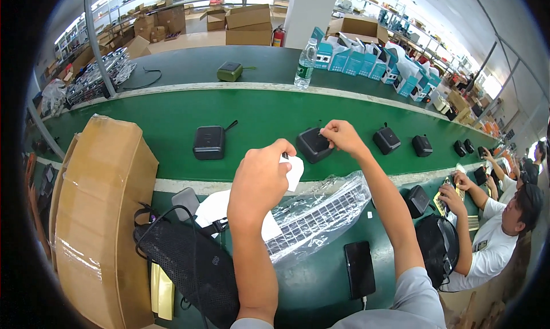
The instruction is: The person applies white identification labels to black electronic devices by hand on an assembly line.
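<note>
My left hand [260, 177] is closed, with a white piece of paper or label sheet [295, 174] sticking out past the fingers. A small dark bit shows between its thumb and forefinger. My right hand [344, 137] is pinched at the upper right corner of a black, rounded square device [314, 148] on the green belt. What those fingertips hold is too small to make out. Another black device [209, 143] with a wrist strap lies to the left on the belt. Below my hands, a clear plastic bag [321, 214] covers a sheet with a grid of labels.
A tall cardboard box [100, 214] stands at left, beside a black mesh bag [189, 266]. A phone [359, 269] with a cable lies near me. More black devices [387, 140] line the belt rightward. Beyond stands a water bottle [306, 64]. A co-worker [487, 231] sits at right.
</note>
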Demonstrator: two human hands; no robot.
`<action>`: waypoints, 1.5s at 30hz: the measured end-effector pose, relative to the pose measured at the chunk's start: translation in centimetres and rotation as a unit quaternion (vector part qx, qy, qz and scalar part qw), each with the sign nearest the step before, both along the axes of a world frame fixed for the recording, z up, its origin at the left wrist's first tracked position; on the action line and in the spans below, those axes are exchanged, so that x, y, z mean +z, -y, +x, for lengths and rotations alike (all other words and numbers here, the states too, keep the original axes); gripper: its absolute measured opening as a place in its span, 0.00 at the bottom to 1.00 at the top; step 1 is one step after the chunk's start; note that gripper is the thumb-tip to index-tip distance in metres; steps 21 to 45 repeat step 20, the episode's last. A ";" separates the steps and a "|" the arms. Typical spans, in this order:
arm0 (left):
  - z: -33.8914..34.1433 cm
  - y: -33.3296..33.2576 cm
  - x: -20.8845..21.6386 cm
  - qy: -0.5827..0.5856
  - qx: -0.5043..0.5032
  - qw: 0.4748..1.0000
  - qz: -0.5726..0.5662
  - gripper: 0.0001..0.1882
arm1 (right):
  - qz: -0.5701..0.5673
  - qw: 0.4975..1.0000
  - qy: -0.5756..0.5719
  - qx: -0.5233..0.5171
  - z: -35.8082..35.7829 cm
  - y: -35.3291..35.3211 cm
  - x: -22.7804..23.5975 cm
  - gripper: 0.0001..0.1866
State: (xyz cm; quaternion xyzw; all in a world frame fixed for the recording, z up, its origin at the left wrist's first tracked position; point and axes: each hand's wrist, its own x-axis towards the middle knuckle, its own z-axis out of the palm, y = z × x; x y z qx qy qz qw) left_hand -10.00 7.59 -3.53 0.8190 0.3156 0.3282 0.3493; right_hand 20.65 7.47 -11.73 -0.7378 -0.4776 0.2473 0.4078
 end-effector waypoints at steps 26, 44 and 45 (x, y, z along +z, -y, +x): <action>0.3 0.2 0.3 -0.010 -0.003 0.999 0.038 0.09 | -0.078 0.987 0.140 0.006 3.8 0.0 -1.7 0.12; 0.3 0.2 0.3 -0.010 -0.003 0.999 0.038 0.09 | -0.078 0.987 0.140 0.006 3.8 0.0 -1.7 0.12; 0.3 0.2 0.3 -0.010 -0.003 0.999 0.038 0.09 | -0.078 0.987 0.140 0.006 3.8 0.0 -1.7 0.12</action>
